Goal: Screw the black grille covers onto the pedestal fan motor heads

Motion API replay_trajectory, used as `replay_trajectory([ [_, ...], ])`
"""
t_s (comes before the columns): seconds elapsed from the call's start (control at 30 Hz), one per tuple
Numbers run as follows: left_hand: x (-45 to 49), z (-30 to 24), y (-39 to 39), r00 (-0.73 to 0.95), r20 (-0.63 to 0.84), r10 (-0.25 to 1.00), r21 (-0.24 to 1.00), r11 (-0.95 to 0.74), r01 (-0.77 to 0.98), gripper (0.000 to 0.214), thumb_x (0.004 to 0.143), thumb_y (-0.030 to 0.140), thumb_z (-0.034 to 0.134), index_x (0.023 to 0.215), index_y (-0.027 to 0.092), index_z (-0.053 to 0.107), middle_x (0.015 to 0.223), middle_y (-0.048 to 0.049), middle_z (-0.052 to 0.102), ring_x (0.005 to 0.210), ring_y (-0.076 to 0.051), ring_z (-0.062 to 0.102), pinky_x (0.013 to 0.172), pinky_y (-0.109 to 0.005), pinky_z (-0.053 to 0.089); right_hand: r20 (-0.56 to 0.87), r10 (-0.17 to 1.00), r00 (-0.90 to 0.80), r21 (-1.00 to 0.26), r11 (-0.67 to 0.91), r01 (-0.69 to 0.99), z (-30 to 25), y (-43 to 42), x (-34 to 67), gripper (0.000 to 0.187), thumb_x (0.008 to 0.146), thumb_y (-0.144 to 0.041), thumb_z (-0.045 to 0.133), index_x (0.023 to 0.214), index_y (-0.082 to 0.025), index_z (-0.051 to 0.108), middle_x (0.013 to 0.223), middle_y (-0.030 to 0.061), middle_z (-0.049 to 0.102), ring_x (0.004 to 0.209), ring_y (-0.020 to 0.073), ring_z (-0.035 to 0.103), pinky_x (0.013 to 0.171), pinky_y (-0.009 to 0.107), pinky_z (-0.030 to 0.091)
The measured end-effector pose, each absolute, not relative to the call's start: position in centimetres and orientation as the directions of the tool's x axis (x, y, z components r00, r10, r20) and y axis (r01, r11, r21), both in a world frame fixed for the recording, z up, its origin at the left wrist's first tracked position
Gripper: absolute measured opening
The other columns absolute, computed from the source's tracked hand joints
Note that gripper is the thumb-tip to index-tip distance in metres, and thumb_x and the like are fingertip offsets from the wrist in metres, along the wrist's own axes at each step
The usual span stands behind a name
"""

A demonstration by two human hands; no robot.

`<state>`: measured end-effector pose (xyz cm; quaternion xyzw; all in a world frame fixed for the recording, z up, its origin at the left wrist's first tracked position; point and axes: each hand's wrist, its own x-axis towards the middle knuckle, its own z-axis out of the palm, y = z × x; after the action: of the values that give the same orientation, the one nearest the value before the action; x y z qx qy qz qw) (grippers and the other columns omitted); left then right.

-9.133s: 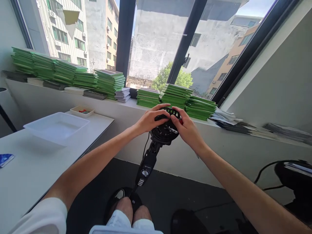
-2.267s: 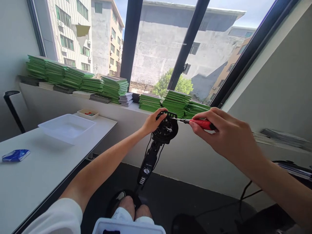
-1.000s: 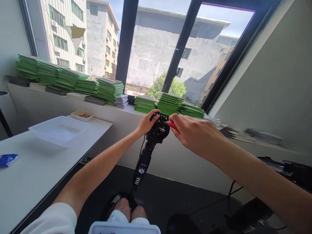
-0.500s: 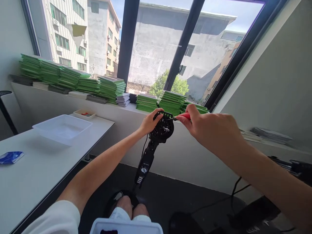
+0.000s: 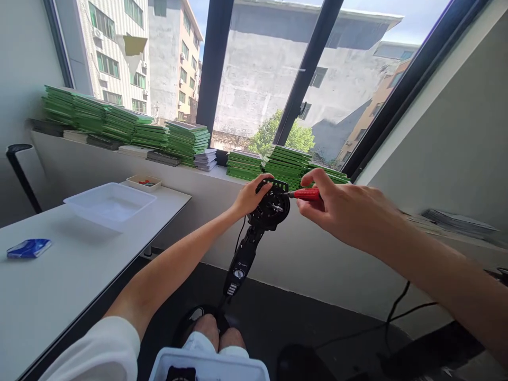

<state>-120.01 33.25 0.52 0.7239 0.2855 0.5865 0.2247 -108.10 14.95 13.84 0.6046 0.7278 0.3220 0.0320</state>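
Note:
A black pedestal fan without its blades stands in front of me, its round motor head (image 5: pixel 272 211) facing up toward me. My left hand (image 5: pixel 251 198) is closed on the upper left rim of that head, thumb in front. My right hand (image 5: pixel 337 203) holds a red-handled screwdriver (image 5: pixel 307 194) loosely, with the index finger lifted off the handle. The screwdriver lies roughly level, and its tip meets the upper right part of the head; what it touches is too small to make out. Below the head, the fan's post (image 5: pixel 240 267) carries a knob and several buttons.
On the white table (image 5: pixel 79 275) at left are a clear plastic tub (image 5: pixel 111 203), a small tray (image 5: pixel 143 182) with red bits and a blue packet (image 5: pixel 29 248). Green book stacks (image 5: pixel 188 140) line the windowsill. A pale bin (image 5: pixel 210 365) rests at my lap. Cables (image 5: pixel 392 312) hang at right.
My right hand has loosened around the screwdriver: the index finger has lifted and more of the red handle shows. My left hand stays on the fan head. The view has shifted slightly.

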Motion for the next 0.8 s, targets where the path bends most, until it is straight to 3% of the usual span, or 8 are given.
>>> replay_trajectory([
  [0.07,-120.0,0.5,33.4,0.149,0.719,0.679,0.662,-0.734,0.149,0.028,0.104,0.033,0.050,0.129,0.029,0.063,0.118,-0.0005,0.075,0.109,-0.021,0.069,0.102,-0.033,0.051,0.321,0.901,-0.291,0.501,0.099,0.860,13.8,15.1,-108.0,0.042,0.102,-0.043,0.043,0.130,-0.013,0.051,0.074,0.0085,0.071,0.056,0.0215,0.061,0.052,0.029,0.031],
  [0.2,-119.9,0.4,33.6,0.150,0.736,0.660,0.648,-0.751,0.129,0.029,0.104,0.035,0.049,0.129,0.029,0.062,0.119,-0.0015,0.074,0.110,-0.022,0.069,0.102,-0.034,0.051,0.466,0.856,-0.223,0.604,-0.124,0.787,14.0,15.1,-108.0,0.057,0.107,-0.050,0.021,0.108,-0.011,0.063,0.060,0.0123,0.062,0.059,0.0275,0.063,0.054,0.032,0.031],
  [0.3,-119.9,0.3,33.8,0.156,0.737,0.658,0.645,-0.753,0.131,0.029,0.104,0.036,0.049,0.129,0.029,0.062,0.117,-0.0026,0.074,0.107,-0.024,0.069,0.099,-0.035,0.052,0.391,0.888,-0.243,0.476,0.031,0.879,14.4,15.3,-107.6,0.043,0.104,-0.046,0.034,0.120,-0.013,0.057,0.070,0.0097,0.068,0.058,0.0227,0.062,0.054,0.031,0.033],
  [0.37,-119.9,0.3,33.7,0.159,0.736,0.659,0.644,-0.753,0.136,0.030,0.104,0.037,0.049,0.130,0.029,0.062,0.117,-0.0024,0.074,0.106,-0.023,0.069,0.098,-0.035,0.053,0.377,0.890,-0.256,0.438,0.072,0.896,14.5,15.4,-107.4,0.044,0.103,-0.045,0.038,0.128,-0.013,0.053,0.073,0.0090,0.070,0.056,0.0213,0.060,0.053,0.030,0.032],
  [0.5,-119.8,0.5,33.5,0.154,0.740,0.655,0.641,-0.756,0.135,0.028,0.104,0.034,0.049,0.128,0.029,0.062,0.121,-0.0015,0.074,0.111,-0.022,0.069,0.101,-0.033,0.052,0.478,0.841,-0.254,0.608,-0.108,0.786,14.3,15.2,-107.3,0.060,0.107,-0.054,0.021,0.106,-0.012,0.064,0.058,0.0110,0.061,0.055,0.0258,0.059,0.053,0.032,0.029],
  [0.67,-119.7,0.4,33.6,0.164,0.746,0.646,0.634,-0.763,0.123,0.028,0.104,0.034,0.049,0.128,0.029,0.062,0.122,-0.0007,0.074,0.111,-0.021,0.069,0.103,-0.033,0.051,0.342,0.869,-0.358,0.511,0.148,0.847,13.8,15.3,-107.0,0.045,0.102,-0.049,0.040,0.127,-0.016,0.055,0.066,0.0062,0.068,0.048,0.0194,0.054,0.052,0.028,0.028],
  [0.8,-119.8,0.3,33.7,0.162,0.750,0.641,0.629,-0.767,0.126,0.029,0.104,0.035,0.048,0.129,0.029,0.062,0.122,-0.0016,0.074,0.111,-0.022,0.069,0.103,-0.034,0.050,0.473,0.829,-0.300,0.572,-0.029,0.820,14.1,15.5,-106.9,0.057,0.104,-0.058,0.025,0.103,-0.016,0.064,0.057,0.0096,0.061,0.050,0.0243,0.055,0.052,0.031,0.027],
])
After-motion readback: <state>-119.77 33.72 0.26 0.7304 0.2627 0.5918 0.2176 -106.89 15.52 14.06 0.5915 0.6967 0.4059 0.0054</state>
